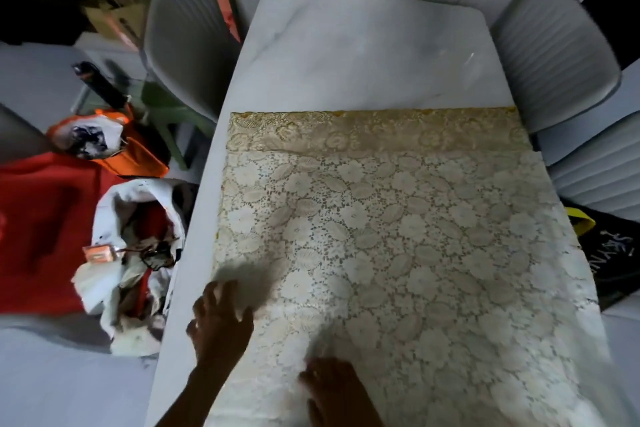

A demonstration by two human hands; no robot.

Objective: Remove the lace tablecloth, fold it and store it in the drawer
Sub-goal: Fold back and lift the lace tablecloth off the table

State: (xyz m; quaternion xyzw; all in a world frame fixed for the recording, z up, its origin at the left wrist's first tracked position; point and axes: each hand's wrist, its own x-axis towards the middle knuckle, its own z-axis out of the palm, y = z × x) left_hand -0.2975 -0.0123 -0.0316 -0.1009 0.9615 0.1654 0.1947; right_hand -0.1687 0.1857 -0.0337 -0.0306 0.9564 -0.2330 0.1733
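In the head view the lace tablecloth point(398, 246) lies folded on the bench's point(363, 55) near half, both hands flat with fingers spread, left hand point(221, 319) by the left edge, right hand point(332, 388) at the near edge; press creases outward, keeping edges aligned before the next fold.
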